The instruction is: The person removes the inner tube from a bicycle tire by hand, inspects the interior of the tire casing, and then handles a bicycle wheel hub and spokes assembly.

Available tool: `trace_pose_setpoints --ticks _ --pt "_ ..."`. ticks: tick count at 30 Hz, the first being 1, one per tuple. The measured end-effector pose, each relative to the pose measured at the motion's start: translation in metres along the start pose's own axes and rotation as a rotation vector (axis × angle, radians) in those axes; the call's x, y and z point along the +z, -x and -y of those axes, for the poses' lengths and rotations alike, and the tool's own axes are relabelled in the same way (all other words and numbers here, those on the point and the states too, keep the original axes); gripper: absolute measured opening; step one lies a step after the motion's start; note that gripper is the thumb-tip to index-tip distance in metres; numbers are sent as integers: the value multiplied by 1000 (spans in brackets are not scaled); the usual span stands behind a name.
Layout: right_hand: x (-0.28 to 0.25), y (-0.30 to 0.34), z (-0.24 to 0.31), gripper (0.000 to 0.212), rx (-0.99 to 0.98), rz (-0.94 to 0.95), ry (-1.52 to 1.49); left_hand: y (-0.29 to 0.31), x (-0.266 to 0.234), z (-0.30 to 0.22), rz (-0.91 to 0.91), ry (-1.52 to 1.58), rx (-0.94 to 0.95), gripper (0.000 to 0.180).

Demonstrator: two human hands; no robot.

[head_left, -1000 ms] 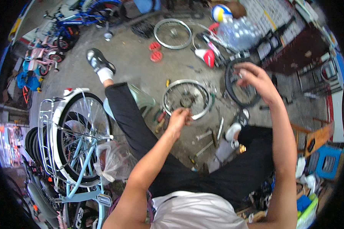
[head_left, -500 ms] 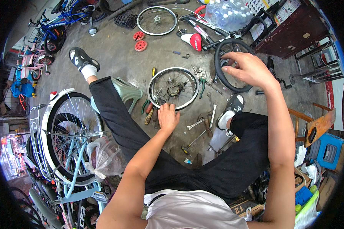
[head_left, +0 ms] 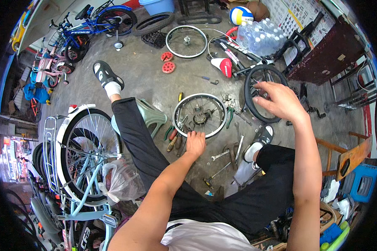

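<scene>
A small bicycle wheel [head_left: 220, 125] with a silver rim and dark hub parts lies on the concrete floor in front of me. My left hand [head_left: 195, 143] is on its near edge, fingers bent together over the rim; their tips are hidden. At the right, my right hand [head_left: 280, 100] hovers by a black-tyred wheel [head_left: 252, 106] with thumb and fingers apart and nothing between them. Whether it touches the tyre I cannot tell. Screwdrivers [head_left: 171, 143], green-handled pliers [head_left: 230, 117] and a spanner [head_left: 240, 147] lie around the silver-rimmed wheel.
A pale green plastic stool [head_left: 153, 119] stands beside my left leg. A light blue bicycle [head_left: 86, 175] with a plastic bag is at the left. Beyond are a bare wheel [head_left: 186, 41], red discs [head_left: 168, 67], a bicycle frame [head_left: 234, 58] and bottled water [head_left: 262, 37].
The whole view has tilted, so the floor and both hands sit lower and slightly farther right in the picture. Both hands keep nearly the same places relative to the wheels.
</scene>
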State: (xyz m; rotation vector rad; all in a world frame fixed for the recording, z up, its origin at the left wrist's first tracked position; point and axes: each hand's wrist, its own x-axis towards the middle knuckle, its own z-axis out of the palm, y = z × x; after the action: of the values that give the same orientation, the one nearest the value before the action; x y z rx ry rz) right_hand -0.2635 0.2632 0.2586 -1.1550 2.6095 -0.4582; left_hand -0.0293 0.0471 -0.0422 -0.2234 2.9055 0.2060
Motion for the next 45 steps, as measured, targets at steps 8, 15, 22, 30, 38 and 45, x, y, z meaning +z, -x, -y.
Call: trace_pose_setpoints --ticks 8,15,22,30,38,45 --pt "2 -4 -9 45 28 -4 55 -20 1 15 62 12 76 25" --pt "4 -4 -12 46 16 -16 59 -85 -94 20 -286 305 7 36" --pt "6 -5 -19 44 15 -28 69 -111 -165 34 -203 962 -385 42" --pt "5 -7 -11 45 3 2 81 -74 -107 26 -269 1082 -489 57" --pt "14 -10 -10 47 -8 50 78 1 -59 7 -489 661 -454 49" --pt "33 -7 -5 48 -2 115 137 24 -85 -28 -281 1334 -599 22"
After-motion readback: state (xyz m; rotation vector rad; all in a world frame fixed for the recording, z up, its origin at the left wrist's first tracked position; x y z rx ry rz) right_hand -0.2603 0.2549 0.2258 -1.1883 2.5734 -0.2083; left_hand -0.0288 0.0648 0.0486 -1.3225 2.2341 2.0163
